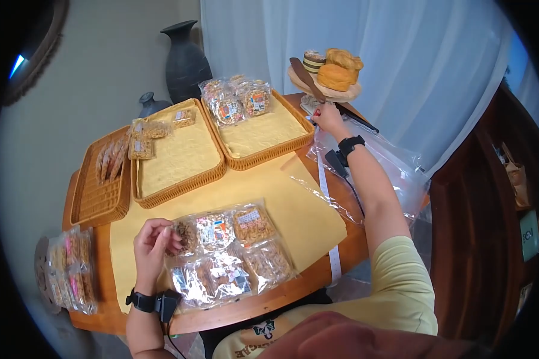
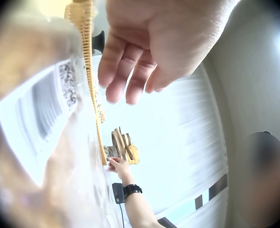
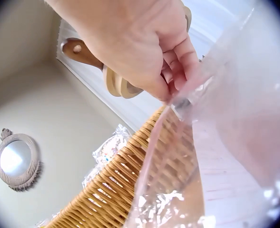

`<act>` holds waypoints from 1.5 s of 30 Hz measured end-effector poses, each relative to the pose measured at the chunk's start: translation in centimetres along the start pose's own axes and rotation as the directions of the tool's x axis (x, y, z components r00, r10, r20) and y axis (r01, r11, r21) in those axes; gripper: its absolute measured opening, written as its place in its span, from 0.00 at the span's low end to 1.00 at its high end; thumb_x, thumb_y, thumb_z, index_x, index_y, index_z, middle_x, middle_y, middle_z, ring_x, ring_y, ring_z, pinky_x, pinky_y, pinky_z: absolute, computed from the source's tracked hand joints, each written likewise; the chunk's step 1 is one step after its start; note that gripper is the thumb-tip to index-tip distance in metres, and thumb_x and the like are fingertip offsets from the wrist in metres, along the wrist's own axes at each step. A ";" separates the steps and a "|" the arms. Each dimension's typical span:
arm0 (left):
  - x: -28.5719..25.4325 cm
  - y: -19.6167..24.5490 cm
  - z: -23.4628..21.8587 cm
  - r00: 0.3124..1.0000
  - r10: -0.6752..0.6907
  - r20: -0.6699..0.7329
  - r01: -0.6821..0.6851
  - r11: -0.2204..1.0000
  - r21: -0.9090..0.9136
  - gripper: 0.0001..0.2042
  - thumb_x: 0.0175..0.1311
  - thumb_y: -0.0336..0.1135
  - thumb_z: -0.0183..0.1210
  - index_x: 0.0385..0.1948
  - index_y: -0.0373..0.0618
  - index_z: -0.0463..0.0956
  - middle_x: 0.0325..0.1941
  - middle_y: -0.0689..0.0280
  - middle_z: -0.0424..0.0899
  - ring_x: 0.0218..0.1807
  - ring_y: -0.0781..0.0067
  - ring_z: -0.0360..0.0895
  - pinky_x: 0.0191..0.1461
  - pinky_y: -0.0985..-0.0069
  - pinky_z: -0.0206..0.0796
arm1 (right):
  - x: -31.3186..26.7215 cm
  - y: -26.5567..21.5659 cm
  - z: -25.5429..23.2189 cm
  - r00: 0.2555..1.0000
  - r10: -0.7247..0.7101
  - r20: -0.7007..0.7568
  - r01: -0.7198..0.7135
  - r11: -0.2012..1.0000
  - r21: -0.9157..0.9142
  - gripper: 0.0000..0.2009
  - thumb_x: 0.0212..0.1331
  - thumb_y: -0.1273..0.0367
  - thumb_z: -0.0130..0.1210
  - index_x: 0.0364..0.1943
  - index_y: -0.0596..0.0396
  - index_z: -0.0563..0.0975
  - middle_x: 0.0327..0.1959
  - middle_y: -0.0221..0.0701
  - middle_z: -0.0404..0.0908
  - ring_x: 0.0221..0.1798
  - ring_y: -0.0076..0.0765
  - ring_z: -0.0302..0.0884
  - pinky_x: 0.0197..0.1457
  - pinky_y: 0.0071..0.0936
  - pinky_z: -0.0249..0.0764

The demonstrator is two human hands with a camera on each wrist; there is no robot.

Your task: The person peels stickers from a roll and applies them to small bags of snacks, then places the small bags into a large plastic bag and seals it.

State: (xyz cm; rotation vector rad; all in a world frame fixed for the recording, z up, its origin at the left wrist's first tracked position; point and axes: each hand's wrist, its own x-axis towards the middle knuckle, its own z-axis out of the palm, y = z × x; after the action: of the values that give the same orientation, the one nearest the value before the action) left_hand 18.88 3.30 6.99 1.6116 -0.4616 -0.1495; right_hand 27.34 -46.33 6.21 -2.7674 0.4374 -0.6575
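My left hand [image 1: 154, 240] hovers at the left end of a clear bag of packed snack squares [image 1: 227, 251] near the table's front edge. Its fingers [image 2: 130, 71] are loosely curled with nothing between them. The right hand [image 1: 331, 118] reaches to the far right corner of the table, fingers [image 3: 185, 59] bent and tips close together at the edge of a clear plastic bag [image 3: 225, 128]. A bit of red shows by those fingertips in the head view; I cannot tell what they hold. More clear plastic bags [image 1: 377, 158] lie under the right forearm.
Wicker trays stand at the back: one [image 1: 263, 157] with snack packets [image 1: 230, 107], one [image 1: 182, 188] with small packets [image 1: 141, 146], one [image 1: 102, 210] with slim packets. A wooden stand [image 1: 341, 94] holds bread [image 1: 341, 72]. Packets [image 1: 72, 269] stand at left.
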 end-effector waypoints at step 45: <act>-7.2 -1.8 -6.6 0.943 -0.309 -0.125 0.305 0.951 -0.049 0.22 0.56 0.46 0.56 0.42 0.34 0.66 0.27 0.64 0.74 0.28 0.82 0.69 0.28 0.84 0.61 | -22.9 -21.2 -1.6 0.540 -0.395 0.743 -0.429 0.631 0.647 0.16 0.53 0.66 0.55 0.43 0.56 0.67 0.22 0.26 0.73 0.09 0.15 0.60 0.10 0.11 0.58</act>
State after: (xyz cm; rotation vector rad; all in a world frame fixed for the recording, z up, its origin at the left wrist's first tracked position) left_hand 15.09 12.16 4.65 1.6454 -0.1027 -0.2821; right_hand 11.87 -19.17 5.40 -1.8192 -0.0810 0.5145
